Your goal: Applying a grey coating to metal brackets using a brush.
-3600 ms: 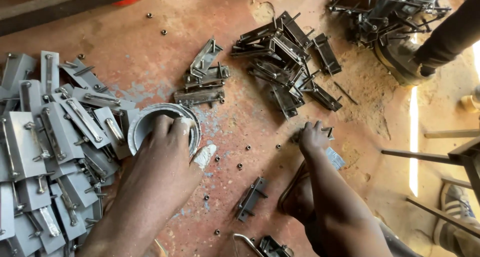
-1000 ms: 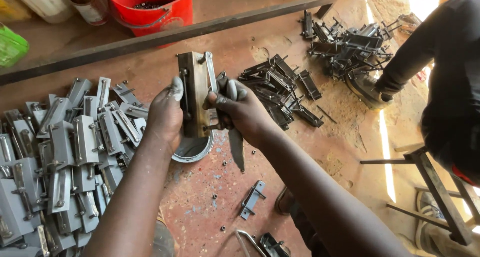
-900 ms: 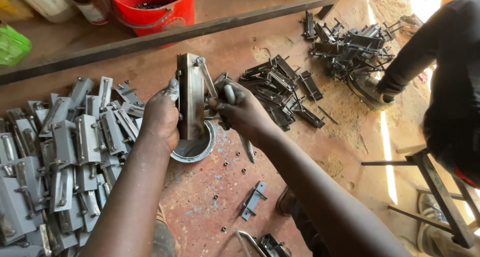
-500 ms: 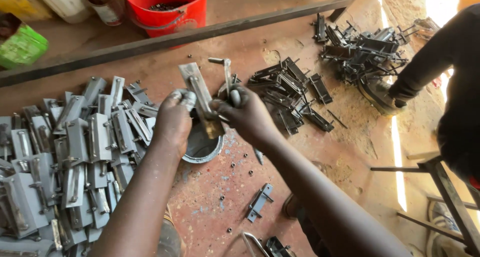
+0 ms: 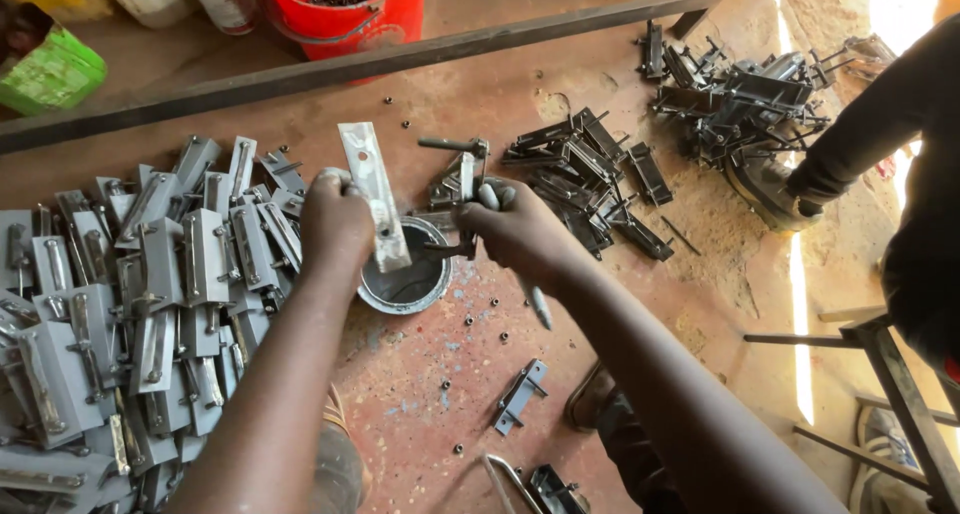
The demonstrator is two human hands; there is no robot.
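My left hand [image 5: 335,222] grips a flat grey metal plate [image 5: 373,194], held upright and tilted over a round metal tin [image 5: 408,286] on the rusty table. My right hand [image 5: 520,232] holds a metal bolt piece with a handle [image 5: 462,179] beside the plate, and a slim tool [image 5: 537,304] sticks out below its fingers. The two hands are close together above the tin.
A big heap of grey latch plates [image 5: 130,294] lies at the left. Dark latch parts [image 5: 590,169] are piled at centre right and more [image 5: 740,89] at the far right, near another person's dark sleeve [image 5: 880,114]. A red bucket [image 5: 345,9] stands behind a steel bar [image 5: 350,64]. Small nuts and a loose latch [image 5: 518,394] dot the table.
Both hands rose from the table and took up the plate and bolt piece. Over the last second the plate tilted and the hands drew slightly apart over the tin.
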